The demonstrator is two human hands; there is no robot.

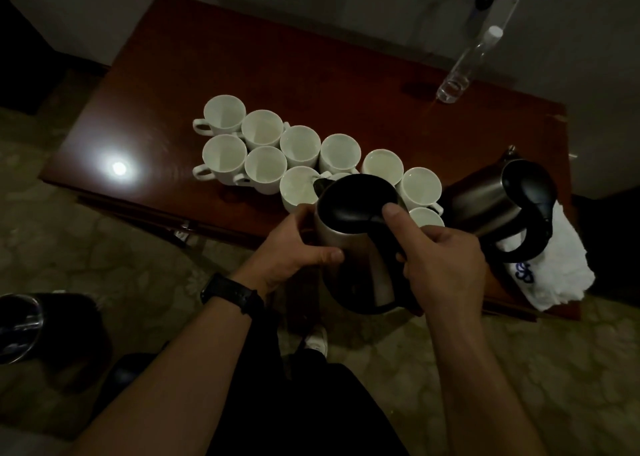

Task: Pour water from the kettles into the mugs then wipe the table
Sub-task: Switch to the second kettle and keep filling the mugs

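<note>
I hold a steel kettle (349, 233) with a black lid tilted forward, its spout over a white mug (298, 187) in the near row. My right hand (443, 261) grips the black handle, thumb on the lid. My left hand (294, 247) grips the kettle's body from the left. Several white mugs (263, 129) stand in two rows on the dark red table (173, 84). A second steel kettle (498, 199) stands at the right, partly on a folded white cloth (554, 275).
A clear plastic bottle (464, 64) with a white cap stands at the table's far right. A bright light reflection (119, 168) shows on the left of the table. A dark bin (45, 331) sits on the floor at the left.
</note>
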